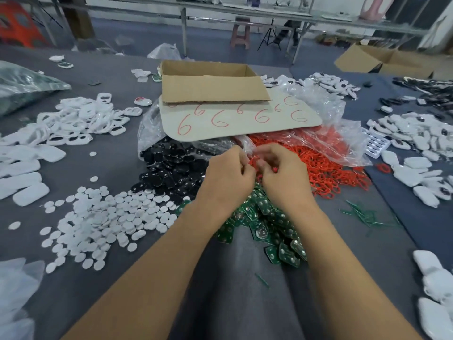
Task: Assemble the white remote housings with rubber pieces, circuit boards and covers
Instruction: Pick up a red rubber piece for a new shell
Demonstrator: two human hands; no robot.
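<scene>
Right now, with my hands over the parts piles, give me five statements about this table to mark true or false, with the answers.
1. The green circuit boards lie nearer the person than the red rubber rings. True.
2. The white round discs lie right of the boards. False: they lie to the left.
3. The left hand and right hand both pinch at red rings. True.
4. The pale flat board bears blue letters. False: it bears red sixes.
5. The brown cardboard box rests on that board. True.
</scene>
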